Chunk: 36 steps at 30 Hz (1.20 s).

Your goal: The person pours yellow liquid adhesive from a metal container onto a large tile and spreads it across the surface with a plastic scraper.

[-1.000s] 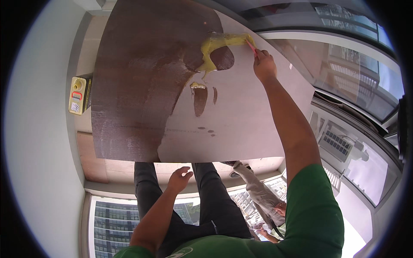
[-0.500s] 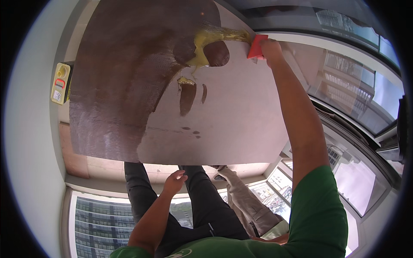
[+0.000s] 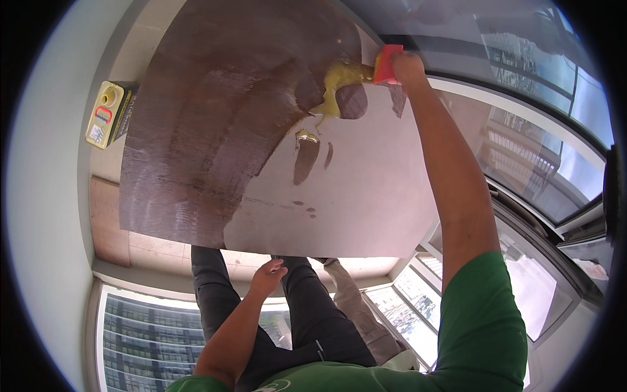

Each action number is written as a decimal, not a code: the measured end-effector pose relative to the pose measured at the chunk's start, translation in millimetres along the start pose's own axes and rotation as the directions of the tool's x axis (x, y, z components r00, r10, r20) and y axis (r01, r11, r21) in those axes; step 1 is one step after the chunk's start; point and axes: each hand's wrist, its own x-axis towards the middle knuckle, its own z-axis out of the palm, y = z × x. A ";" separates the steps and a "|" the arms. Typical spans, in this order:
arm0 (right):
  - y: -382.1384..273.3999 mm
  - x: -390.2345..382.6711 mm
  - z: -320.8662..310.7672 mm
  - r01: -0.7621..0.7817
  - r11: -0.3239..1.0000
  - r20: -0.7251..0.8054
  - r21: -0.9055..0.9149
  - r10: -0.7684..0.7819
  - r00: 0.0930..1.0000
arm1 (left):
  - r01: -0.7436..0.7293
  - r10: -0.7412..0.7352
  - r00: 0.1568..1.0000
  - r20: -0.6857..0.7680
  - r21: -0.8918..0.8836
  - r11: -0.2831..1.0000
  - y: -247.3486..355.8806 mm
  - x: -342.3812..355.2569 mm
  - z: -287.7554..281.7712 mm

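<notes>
A large board [image 3: 326, 222] is coated dark and glossy on its left and top, with a paler right part. Yellow, glossy paste [image 3: 336, 85] lies in an irregular streak near its upper right, with small dark patches below. My right hand [image 3: 408, 68] grips a flat red spreader [image 3: 388, 64] on the board's upper right edge, against the end of that streak. Below the near edge, my left hand [image 3: 268, 274] hangs in front of my dark trousers, touching no board, its fingers loosely bent and apart.
A yellow-and-black can [image 3: 103, 117] with a red handle stands left of the board by a white wall [image 3: 46, 189]. Glass panes and frames [image 3: 532, 124] run along the right. Another person's beige trouser leg [image 3: 356, 307] shows below the board, near more windows [image 3: 150, 333].
The red spreader has turned from edge-on to broad side toward me and shifted up along the right edge. The yellow streak's right end has shortened, with more dark coating at the top right.
</notes>
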 end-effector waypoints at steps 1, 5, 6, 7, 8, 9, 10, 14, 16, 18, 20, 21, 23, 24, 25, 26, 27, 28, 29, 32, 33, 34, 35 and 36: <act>-2.5 6.5 10.2 0.022 1.000 0.022 -0.002 -0.022 1.000 | 0.006 -0.006 1.000 -0.013 -0.018 1.000 -1.9 -0.9 -1.7; -92.1 -19.9 36.7 -0.092 0.970 0.063 0.225 0.080 0.995 | 0.002 -0.005 0.998 -0.060 -0.054 0.999 -16.2 -0.1 -5.1; -98.3 -18.7 37.0 -0.068 0.973 0.045 0.219 0.059 0.997 | -0.006 0.003 0.999 -0.052 -0.047 0.999 -17.5 1.1 -4.8; -105.1 -16.9 38.0 -0.043 0.976 0.029 0.214 0.038 0.999 | -0.001 -0.002 0.999 -0.045 -0.056 0.998 -18.8 2.0 -4.1; -110.9 -13.3 37.9 -0.032 0.990 0.017 0.140 0.030 0.999 | 0.004 -0.006 0.999 -0.037 -0.063 0.998 -16.2 2.3 -3.7; -118.1 -8.5 39.7 -0.021 0.997 0.011 0.068 0.020 1.000 | 0.011 -0.013 0.999 -0.032 -0.070 0.997 -14.0 2.1 -3.8; -124.6 -4.6 41.3 -0.011 1.000 0.005 -0.005 0.011 1.000 | 0.008 -0.010 0.999 -0.033 -0.061 0.998 -12.0 1.5 -4.2; -152.3 -4.2 44.1 0.114 0.991 0.065 -0.065 -0.110 0.992 | -0.004 0.003 0.999 -0.049 -0.031 1.000 -7.0 0.2 -4.4; -162.1 -16.7 38.2 0.136 0.990 0.083 0.038 -0.139 0.987 | 0.003 -0.006 0.998 -0.063 -0.039 0.999 -8.0 -0.1 -4.9; -157.7 -35.8 25.2 0.220 0.972 0.022 -0.083 -0.219 0.975 | 0.025 -0.031 0.996 -0.080 -0.074 0.997 -10.1 1.0 -4.1; -146.9 -63.9 9.9 0.268 0.935 -0.005 -0.233 -0.277 0.961 | 0.033 -0.038 0.994 -0.100 -0.046 0.998 -13.2 1.4 -3.8; -137.6 -78.0 3.2 0.273 0.907 -0.006 -0.319 -0.290 0.957 | 0.038 -0.041 0.993 -0.107 -0.030 0.999 -13.5 1.8 -3.5; -89.5 -91.1 -2.2 0.366 0.860 -0.070 -0.354 -0.415 0.907 | 0.016 -0.019 0.996 -0.085 -0.040 0.999 -12.6 3.6 -2.8; -66.7 -96.5 -1.9 0.408 0.825 -0.093 -0.390 -0.477 0.874 | 0.017 -0.020 0.997 -0.079 -0.042 0.999 -13.7 4.8 -2.6; -44.9 -101.1 0.3 0.448 0.787 -0.112 -0.424 -0.536 0.837 | 0.019 -0.022 0.997 -0.076 -0.043 0.999 -14.5 5.4 -2.4; -28.7 -104.3 2.3 0.480 0.747 -0.129 -0.461 -0.591 0.796 | 0.019 -0.022 0.997 -0.072 -0.032 0.999 -14.4 5.6 -2.0; -18.4 -107.4 7.1 0.494 0.737 -0.111 -0.462 -0.600 0.792 | 0.023 -0.025 0.997 -0.068 -0.020 1.000 -14.7 5.2 -2.6; -8.6 -110.0 12.7 0.507 0.727 -0.093 -0.463 -0.609 0.788 | 0.027 -0.028 0.998 -0.065 -0.007 1.000 -14.9 5.0 -3.1; -6.6 -113.2 17.4 0.524 0.716 -0.074 -0.461 -0.619 0.782 | 0.037 -0.036 0.997 -0.067 0.009 0.999 -15.8 5.1 -3.7; -9.1 -101.9 18.4 0.486 0.778 -0.097 -0.398 -0.562 0.821 | 0.067 -0.064 0.996 -0.069 0.043 0.997 -16.4 5.2 -4.4; -9.9 -97.9 19.1 0.457 0.807 -0.106 -0.374 -0.527 0.843 | 0.078 -0.075 0.995 -0.068 0.046 0.996 -15.6 4.7 -3.7; -11.0 -94.1 19.2 0.422 0.821 -0.102 -0.385 -0.493 0.864 | 0.089 -0.086 0.994 -0.067 0.047 0.995 -14.7 4.0 -3.2; -12.8 -90.5 20.7 0.394 0.838 -0.128 -0.378 -0.469 0.874 | 0.087 -0.085 0.994 -0.062 0.032 0.996 -15.0 4.3 -2.9; -14.8 -87.4 22.6 0.367 0.854 -0.153 -0.370 -0.445 0.882 | 0.085 -0.084 0.995 -0.056 0.016 0.996 -15.2 4.6 -2.7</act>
